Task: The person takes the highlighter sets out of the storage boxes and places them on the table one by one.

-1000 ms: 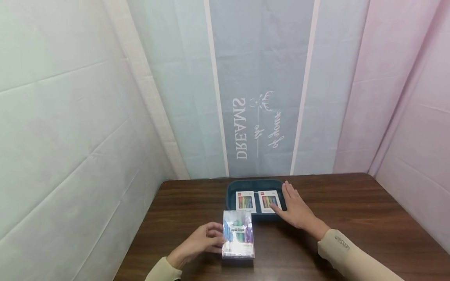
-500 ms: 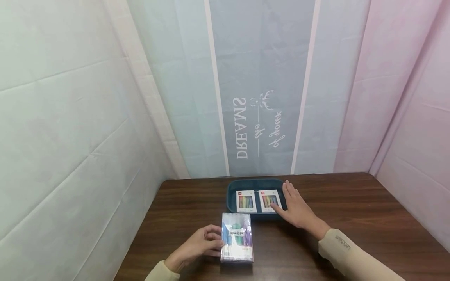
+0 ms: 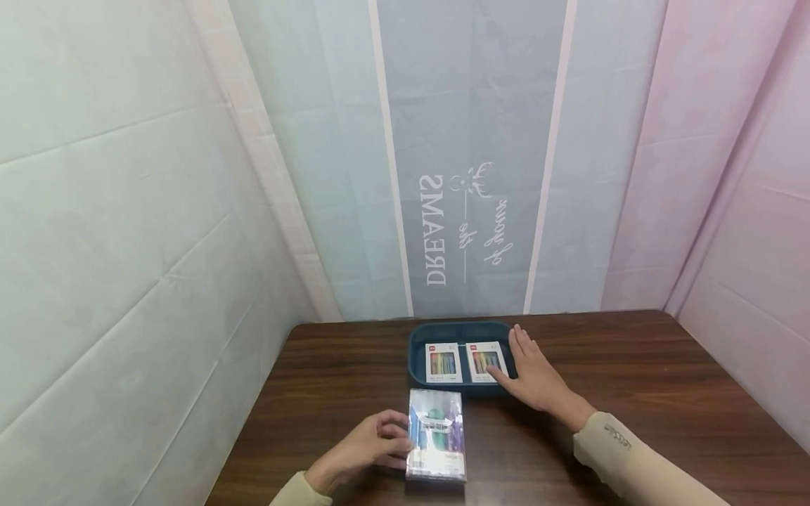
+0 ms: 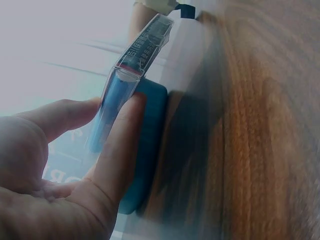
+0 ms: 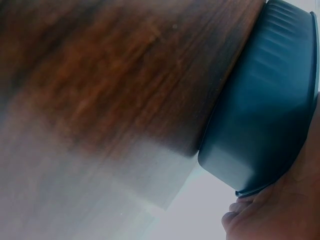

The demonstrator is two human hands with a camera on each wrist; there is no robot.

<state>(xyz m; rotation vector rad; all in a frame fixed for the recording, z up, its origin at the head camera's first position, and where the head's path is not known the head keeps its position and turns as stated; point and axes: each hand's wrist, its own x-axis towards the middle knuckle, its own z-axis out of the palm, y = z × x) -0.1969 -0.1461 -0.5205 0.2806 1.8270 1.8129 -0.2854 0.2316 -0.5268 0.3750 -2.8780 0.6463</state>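
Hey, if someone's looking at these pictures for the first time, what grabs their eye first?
Probably the big white word DREAMS, sideways on the back curtain. Next, the shiny pack pinched by the left hand, nearer than the teal tray. The tray holds two white boxes, the right hand at its right end.

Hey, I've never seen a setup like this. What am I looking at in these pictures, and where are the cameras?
There's no machine here, just a person's two bare hands. The wide view comes from a camera worn on the head; the two close ones come from a camera on each wrist. On the brown table is a teal tray holding a left white box and a right white box. The left hand pinches a clear pack showing blue, green and purple. The right hand rests at the tray's right rim.
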